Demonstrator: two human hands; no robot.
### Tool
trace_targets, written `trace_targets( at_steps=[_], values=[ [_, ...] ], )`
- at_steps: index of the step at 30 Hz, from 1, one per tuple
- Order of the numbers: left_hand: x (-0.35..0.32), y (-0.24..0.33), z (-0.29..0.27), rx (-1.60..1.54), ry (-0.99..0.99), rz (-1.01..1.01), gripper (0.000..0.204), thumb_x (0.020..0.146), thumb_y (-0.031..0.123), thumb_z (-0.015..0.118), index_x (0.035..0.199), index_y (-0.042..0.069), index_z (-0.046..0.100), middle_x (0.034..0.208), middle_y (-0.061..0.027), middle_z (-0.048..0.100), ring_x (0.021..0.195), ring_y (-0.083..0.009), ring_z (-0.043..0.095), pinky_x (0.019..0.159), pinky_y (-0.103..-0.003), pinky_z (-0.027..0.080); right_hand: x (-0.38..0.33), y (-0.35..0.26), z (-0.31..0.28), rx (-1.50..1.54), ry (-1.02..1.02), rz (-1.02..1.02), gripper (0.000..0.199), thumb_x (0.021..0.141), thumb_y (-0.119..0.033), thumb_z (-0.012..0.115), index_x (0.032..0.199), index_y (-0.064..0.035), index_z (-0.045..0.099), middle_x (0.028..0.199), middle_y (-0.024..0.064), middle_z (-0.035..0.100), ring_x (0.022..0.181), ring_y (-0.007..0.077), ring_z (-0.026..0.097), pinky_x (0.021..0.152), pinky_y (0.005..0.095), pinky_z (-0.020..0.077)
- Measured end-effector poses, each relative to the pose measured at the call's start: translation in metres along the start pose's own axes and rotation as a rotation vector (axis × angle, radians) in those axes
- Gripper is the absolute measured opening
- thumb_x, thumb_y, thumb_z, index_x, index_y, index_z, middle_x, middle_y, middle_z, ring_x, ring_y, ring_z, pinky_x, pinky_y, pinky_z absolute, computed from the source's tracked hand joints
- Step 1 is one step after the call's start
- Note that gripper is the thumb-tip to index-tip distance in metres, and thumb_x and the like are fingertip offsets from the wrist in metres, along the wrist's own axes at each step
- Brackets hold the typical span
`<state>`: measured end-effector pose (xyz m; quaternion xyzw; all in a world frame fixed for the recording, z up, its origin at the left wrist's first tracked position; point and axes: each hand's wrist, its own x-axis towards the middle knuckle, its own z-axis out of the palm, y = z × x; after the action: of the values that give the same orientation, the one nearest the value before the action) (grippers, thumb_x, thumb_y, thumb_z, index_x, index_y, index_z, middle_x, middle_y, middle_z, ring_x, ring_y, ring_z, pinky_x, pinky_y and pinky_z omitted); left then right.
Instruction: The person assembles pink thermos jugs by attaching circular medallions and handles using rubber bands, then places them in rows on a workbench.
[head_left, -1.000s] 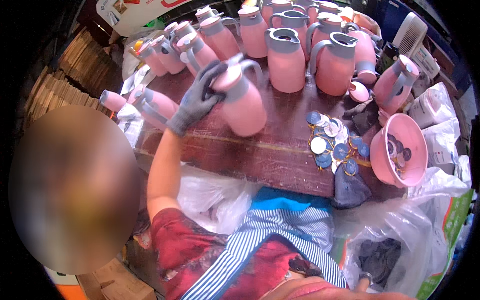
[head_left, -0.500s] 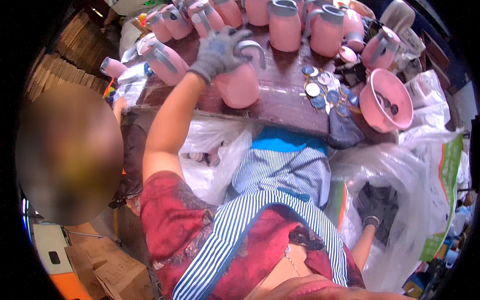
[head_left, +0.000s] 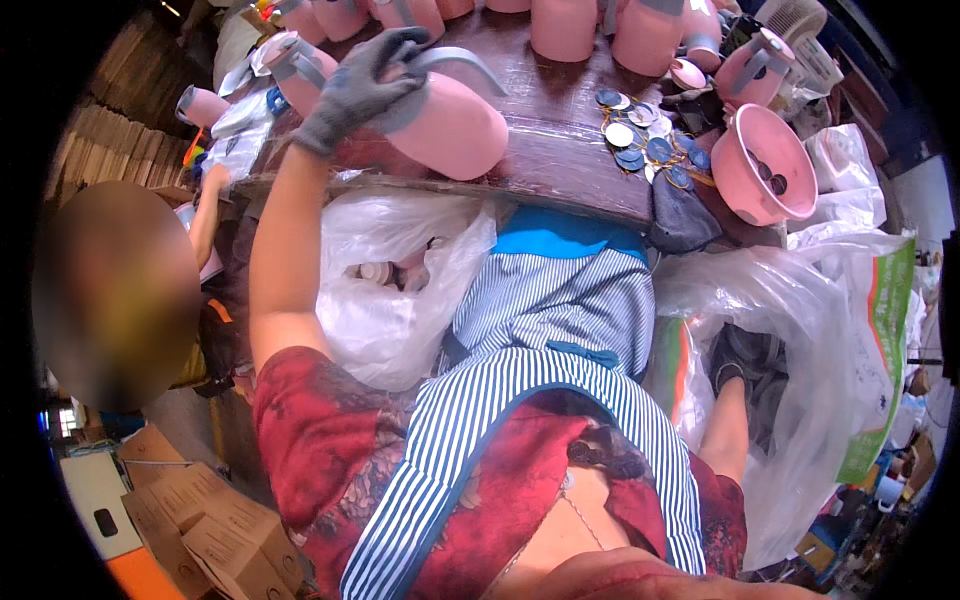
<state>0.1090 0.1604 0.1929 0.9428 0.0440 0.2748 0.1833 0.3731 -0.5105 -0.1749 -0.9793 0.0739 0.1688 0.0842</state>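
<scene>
My left hand point(head_left: 365, 90), in a grey work glove, grips the top end of a pink jug point(head_left: 455, 130) with a grey handle. The jug is tilted over the table, its base toward the right. More pink jugs point(head_left: 562, 28) stand along the far side of the table. Down at the right, my right hand point(head_left: 733, 355), in a dark glove, reaches into a clear plastic bag point(head_left: 815, 330) with dark grey pieces inside. The bag's shadow hides its fingers.
A brown table point(head_left: 555, 165) spans the front. On its right lie round blue and white tags point(head_left: 655, 150) and a pink bowl point(head_left: 735, 165) with dark round pieces. Another plastic bag point(head_left: 350, 310) hangs below the table. A co-worker's arm point(head_left: 205, 215) and cardboard boxes point(head_left: 215, 520) are on the left.
My left hand has moved left with the jug, which has gone from nearly upright to tilted. My right hand stays in the bag. The whole view has shifted slightly.
</scene>
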Motion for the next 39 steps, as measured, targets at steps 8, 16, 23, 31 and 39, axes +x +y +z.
trace_targets(
  at_steps=[8,16,23,31,39],
  values=[
    [-0.088,-0.046,-0.045,-0.273,0.099,-0.433,0.034,0.084,0.013,0.073,0.115,0.004,0.06,0.108,-0.0021,0.062,0.101,-0.0122,0.057,0.089,-0.028,0.049,-0.004,-0.006,-0.017,0.042,0.067,0.041,0.049,0.091,-0.012,0.056,0.139,-0.0049,0.05,0.134,0.0117,0.058,0.124,0.0247,0.052,0.105,0.0382,0.04],
    [-0.14,-0.016,-0.024,-0.335,0.291,-0.52,0.043,0.084,0.011,0.075,0.124,0.003,0.061,0.116,-0.0053,0.064,0.105,-0.0138,0.058,0.093,-0.029,0.047,-0.018,-0.041,-0.026,0.158,0.134,0.123,0.052,0.09,-0.012,0.059,0.14,-0.0048,0.049,0.135,0.0105,0.058,0.125,0.0237,0.052,0.106,0.0359,0.0392],
    [-0.182,-0.006,0.001,-0.572,0.478,-0.533,0.04,0.083,0.004,0.075,0.12,0.001,0.062,0.11,-0.0019,0.063,0.097,-0.0111,0.057,0.087,-0.025,0.046,-0.043,-0.026,-0.039,0.497,0.249,0.115,0.055,0.089,-0.012,0.061,0.142,-0.0048,0.048,0.135,0.0094,0.058,0.125,0.0227,0.052,0.107,0.0338,0.0385],
    [-0.207,0.005,0.02,-0.796,0.65,-0.614,0.041,0.083,0.0,0.072,0.122,-0.001,0.06,0.113,-0.007,0.065,0.104,-0.0148,0.06,0.094,-0.028,0.046,-0.111,-0.014,-0.161,0.63,0.087,-0.386,0.051,0.086,-0.004,0.063,0.137,-0.0012,0.053,0.132,0.0116,0.06,0.122,0.0233,0.054,0.108,0.0341,0.0384],
    [-0.182,0.032,0.087,-0.973,0.525,-0.639,0.034,0.092,0.005,0.063,0.124,-0.003,0.056,0.122,-0.0113,0.063,0.111,-0.0203,0.059,0.099,-0.032,0.043,-0.171,-0.209,-0.058,0.216,0.317,-1.016,0.062,0.079,-0.022,0.068,0.137,-0.0079,0.053,0.137,0.0249,0.052,0.127,0.0434,0.048,0.104,0.0488,0.0399]
  ],
)
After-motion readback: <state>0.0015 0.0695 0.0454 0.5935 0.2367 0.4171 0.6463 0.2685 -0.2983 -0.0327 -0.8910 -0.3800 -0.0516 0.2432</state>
